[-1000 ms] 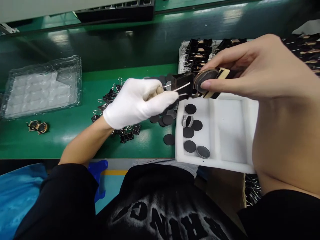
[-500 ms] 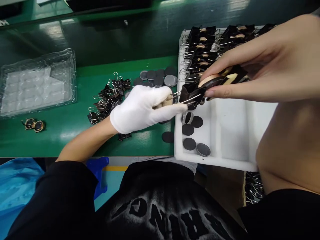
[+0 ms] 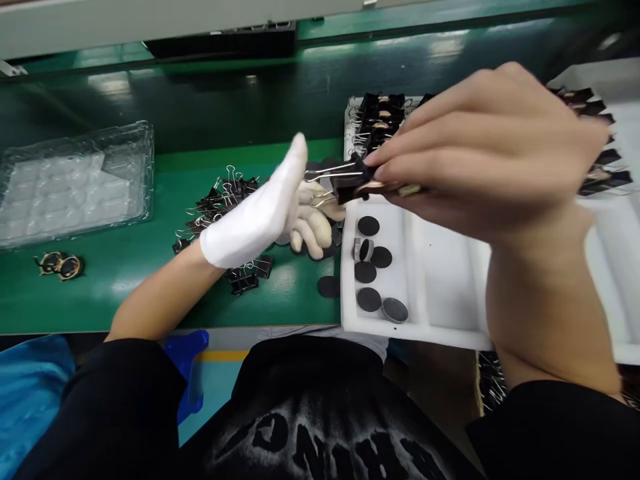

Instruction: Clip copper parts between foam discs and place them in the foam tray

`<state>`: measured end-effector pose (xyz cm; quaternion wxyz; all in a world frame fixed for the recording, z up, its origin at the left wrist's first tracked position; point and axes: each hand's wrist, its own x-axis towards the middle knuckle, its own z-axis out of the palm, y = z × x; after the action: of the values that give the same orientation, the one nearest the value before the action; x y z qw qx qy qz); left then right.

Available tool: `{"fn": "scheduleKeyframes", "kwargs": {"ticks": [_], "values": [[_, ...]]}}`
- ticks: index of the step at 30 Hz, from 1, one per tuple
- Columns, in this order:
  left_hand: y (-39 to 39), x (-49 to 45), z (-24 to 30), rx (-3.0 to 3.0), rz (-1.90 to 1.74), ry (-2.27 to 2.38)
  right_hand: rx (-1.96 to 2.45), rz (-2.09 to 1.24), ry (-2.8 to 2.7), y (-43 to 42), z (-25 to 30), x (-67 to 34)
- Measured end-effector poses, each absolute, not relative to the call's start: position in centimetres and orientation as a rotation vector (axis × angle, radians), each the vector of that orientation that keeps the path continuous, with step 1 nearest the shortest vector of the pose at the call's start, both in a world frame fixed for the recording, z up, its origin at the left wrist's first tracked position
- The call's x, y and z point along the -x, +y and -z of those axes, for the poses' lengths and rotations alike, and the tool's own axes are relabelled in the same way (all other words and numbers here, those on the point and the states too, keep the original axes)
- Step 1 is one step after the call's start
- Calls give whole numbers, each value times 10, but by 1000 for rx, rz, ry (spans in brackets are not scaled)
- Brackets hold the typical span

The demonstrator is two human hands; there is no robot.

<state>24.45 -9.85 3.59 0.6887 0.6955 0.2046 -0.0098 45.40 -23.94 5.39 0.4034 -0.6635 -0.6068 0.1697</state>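
My left hand (image 3: 273, 207), in a white glove, has its thumb raised and its fingers spread, curled a little. It is right at the wire handles of a black binder clip (image 3: 349, 179); whether it touches them I cannot tell. That clip sits on a small black and gold part (image 3: 373, 187), mostly hidden by my bare right hand (image 3: 480, 153), whose fingers are closed on it. Below, a white tray (image 3: 420, 327) holds several black discs (image 3: 369, 299). Rows of clipped parts (image 3: 383, 115) lie at its far end.
Loose binder clips (image 3: 220, 203) are heaped on the green table (image 3: 165, 293) left of my gloved hand. Further left are a clear plastic blister tray (image 3: 75, 183) and a gold-rimmed part with two dark rounds (image 3: 59, 265). Another white tray (image 3: 617, 267) stands at the right.
My left thumb and fingers have opened from their pinch on the clip's wire handles. My right hand has turned over, palm down, still holding the clipped part. The view has shifted slightly.
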Motion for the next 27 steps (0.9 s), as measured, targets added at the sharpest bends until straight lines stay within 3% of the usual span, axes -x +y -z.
{"fn": "scheduleKeyframes", "kwargs": {"ticks": [2,6,12,14,20,27], "values": [[-95,-246,-37,-1458,51,440,1739,-243,-1687,-233,-50,-452],[-92,-240,-39,-1760,-284,464,1638,11,-1846,-232,-54,-451],[-91,-234,-42,-2144,-439,497,1432,-638,-1590,-235,-52,-455],[-91,-234,-42,-2259,-410,477,1459,-713,-1550,-230,-44,-453],[-87,-227,-46,-2589,-301,382,1467,-655,-1695,-219,-40,-447],[-79,-227,-42,-2584,-156,421,1759,-333,-1730,-254,-71,-469]]}}
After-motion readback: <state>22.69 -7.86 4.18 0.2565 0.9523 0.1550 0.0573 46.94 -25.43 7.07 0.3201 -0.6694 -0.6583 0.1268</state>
